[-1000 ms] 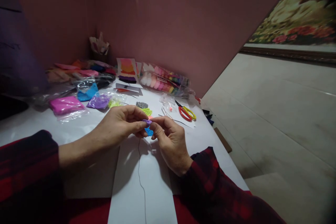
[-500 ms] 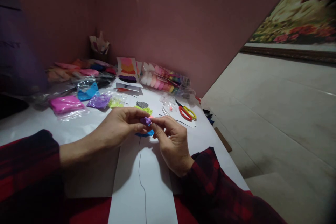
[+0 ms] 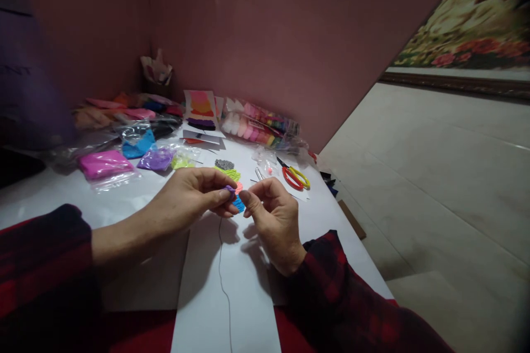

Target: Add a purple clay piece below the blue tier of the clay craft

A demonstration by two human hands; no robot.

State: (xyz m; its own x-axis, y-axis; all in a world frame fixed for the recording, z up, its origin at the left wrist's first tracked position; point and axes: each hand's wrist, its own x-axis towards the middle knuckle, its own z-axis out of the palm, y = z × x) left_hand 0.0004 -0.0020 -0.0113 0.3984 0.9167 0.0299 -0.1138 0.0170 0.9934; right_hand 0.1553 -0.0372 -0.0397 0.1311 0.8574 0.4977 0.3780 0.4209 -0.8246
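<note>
My left hand [image 3: 186,196] pinches a small lump of purple modelling clay [image 3: 229,190] between thumb and fingers. Just right of it, my right hand [image 3: 276,223] is closed, thumb against the curled fingers; anything tiny between the tips is hidden. Behind the hands, textured clay patches lie on a white paper strip [image 3: 226,292]: a grey patch [image 3: 224,164], a yellow-green patch [image 3: 227,174], a coral patch [image 3: 239,187] and a blue patch [image 3: 239,203]. The hands partly cover the coral and blue ones. Down the strip runs a thin dark line [image 3: 223,281].
Scissors [image 3: 293,176] with red and yellow handles lie at the right, near a small clear bag [image 3: 267,161]. At left are pink [image 3: 105,164], purple [image 3: 155,159] and blue [image 3: 138,144] clay packets. A multicoloured clay pack [image 3: 259,127] and a painted card [image 3: 200,109] stand by the wall.
My right hand has drawn slightly right, away from the purple clay, which now stays in my left hand alone. More of the coral and blue patches shows between the hands.
</note>
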